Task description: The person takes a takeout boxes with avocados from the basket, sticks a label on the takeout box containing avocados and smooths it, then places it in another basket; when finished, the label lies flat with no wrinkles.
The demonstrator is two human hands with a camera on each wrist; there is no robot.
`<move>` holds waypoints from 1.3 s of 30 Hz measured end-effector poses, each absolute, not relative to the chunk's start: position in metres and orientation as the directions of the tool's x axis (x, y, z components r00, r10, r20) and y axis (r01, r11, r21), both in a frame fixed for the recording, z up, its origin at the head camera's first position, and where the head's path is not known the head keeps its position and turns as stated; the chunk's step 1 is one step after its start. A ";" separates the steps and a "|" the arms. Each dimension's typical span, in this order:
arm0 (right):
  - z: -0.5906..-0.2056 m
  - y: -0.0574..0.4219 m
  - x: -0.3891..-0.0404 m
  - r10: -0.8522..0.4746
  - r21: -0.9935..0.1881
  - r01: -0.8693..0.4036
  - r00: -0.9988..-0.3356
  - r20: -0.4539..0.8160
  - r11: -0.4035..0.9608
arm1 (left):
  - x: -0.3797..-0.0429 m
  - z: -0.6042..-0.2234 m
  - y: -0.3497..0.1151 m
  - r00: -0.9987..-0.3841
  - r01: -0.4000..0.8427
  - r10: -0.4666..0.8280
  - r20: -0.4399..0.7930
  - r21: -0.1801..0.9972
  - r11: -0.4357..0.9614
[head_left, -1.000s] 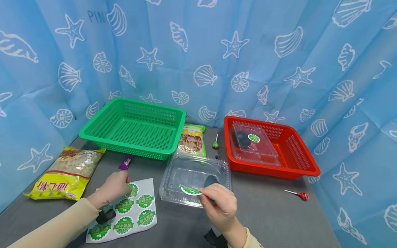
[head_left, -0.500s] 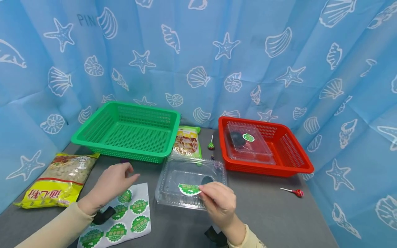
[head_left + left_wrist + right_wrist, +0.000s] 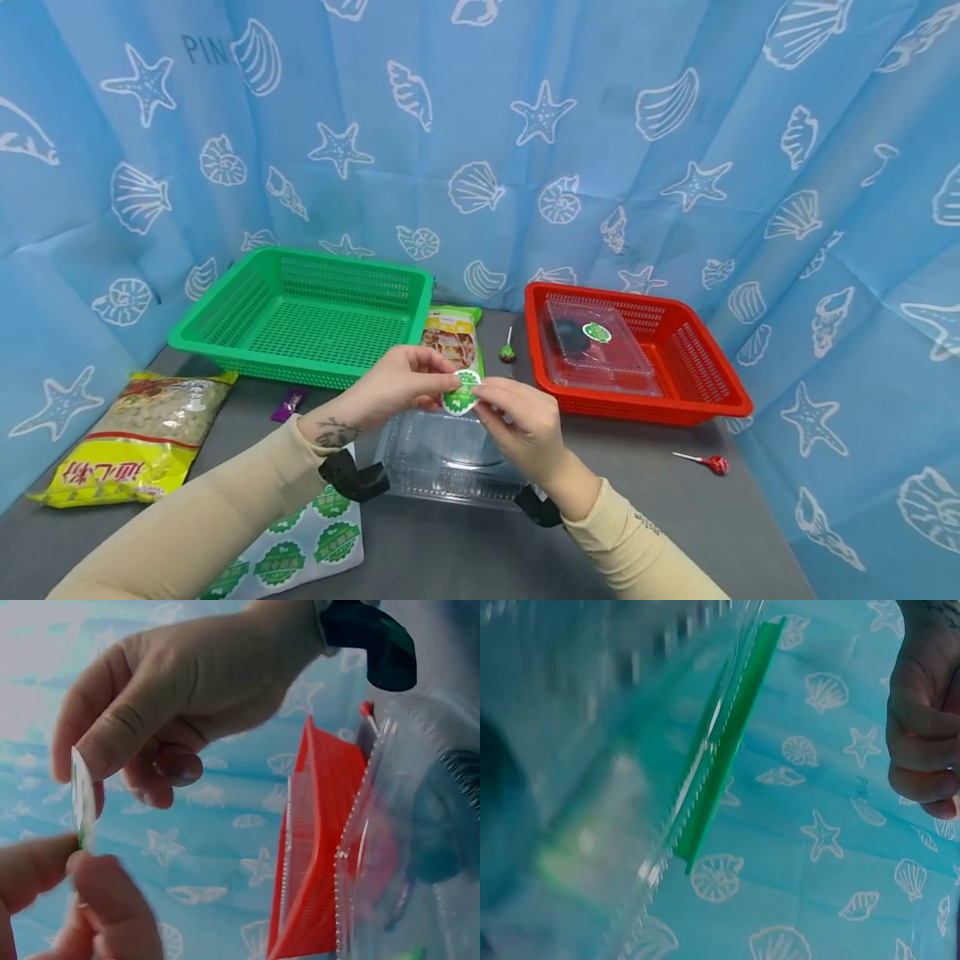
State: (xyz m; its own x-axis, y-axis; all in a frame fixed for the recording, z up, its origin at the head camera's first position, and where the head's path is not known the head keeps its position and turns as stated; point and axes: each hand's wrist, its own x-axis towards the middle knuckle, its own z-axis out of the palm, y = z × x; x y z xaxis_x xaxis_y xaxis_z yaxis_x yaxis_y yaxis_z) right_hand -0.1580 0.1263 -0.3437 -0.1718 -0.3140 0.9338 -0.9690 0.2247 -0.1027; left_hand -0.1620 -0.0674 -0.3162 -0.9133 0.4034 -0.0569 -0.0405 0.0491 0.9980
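My left hand [image 3: 390, 387] and right hand [image 3: 528, 421] meet above a clear plastic clamshell box [image 3: 450, 479]. Between them they pinch a round green-and-white sticker [image 3: 461, 393] at opposite edges. Edge-on, the sticker [image 3: 81, 799] appears thin in the left wrist view, with fingertips at both ends. The lidded box lies below and behind the hands, which cover part of it; a dark round item [image 3: 442, 817] shows through its plastic. A sheet of matching green stickers [image 3: 330, 542] lies at lower left, partly under my left forearm.
A green basket [image 3: 187, 337] stands at back left, a red basket [image 3: 645, 408] at back right holding a stickered clear box [image 3: 600, 367]. Around them lie a yellow pasta bag [image 3: 142, 442], another food bag [image 3: 453, 333], a purple-wrapped candy [image 3: 290, 404] and lollipops [image 3: 716, 464].
My left hand has lifted off the sticker sheet and moved right to pinch the sticker held by the right hand. The sticker has risen a little and turned more face-on.
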 end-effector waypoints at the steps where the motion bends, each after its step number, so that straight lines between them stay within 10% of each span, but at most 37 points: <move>1: -0.343 0.128 -0.160 -0.319 -0.177 -0.954 -0.250 0.914 0.243 | -0.167 -0.316 -0.066 -0.918 -0.040 0.392 -0.056 0.998 0.049; 5: -0.336 0.135 -0.167 -0.314 -0.692 -0.659 -0.751 0.581 0.295 | -0.182 -0.317 -0.062 -0.931 -0.041 0.358 -0.069 0.995 0.086; 8: -0.333 0.137 -0.178 -0.318 -0.904 -0.257 -0.937 0.146 0.342 | -0.190 -0.321 -0.059 -0.926 -0.044 0.365 -0.096 0.988 0.149; 11: -0.335 0.138 -0.191 -0.351 -0.901 -0.082 -0.933 -0.081 0.427 | -0.199 -0.328 -0.055 -0.921 -0.044 0.369 -0.126 0.974 0.223; 20: -0.350 0.127 -0.206 -0.378 -0.666 -0.148 -0.900 -0.215 0.731 | -0.211 -0.349 -0.042 -0.901 0.142 0.412 -0.136 0.805 0.576; 33: -0.357 0.115 -0.206 -0.345 -0.256 -0.284 -0.909 -0.233 0.924 | -0.213 -0.363 -0.025 -0.885 0.260 0.432 -0.176 0.583 0.770; 39: -0.353 0.123 -0.202 -0.598 -0.036 -0.596 -0.800 -0.051 0.802 | -0.205 -0.355 -0.030 -0.782 0.599 0.623 -0.007 0.265 0.755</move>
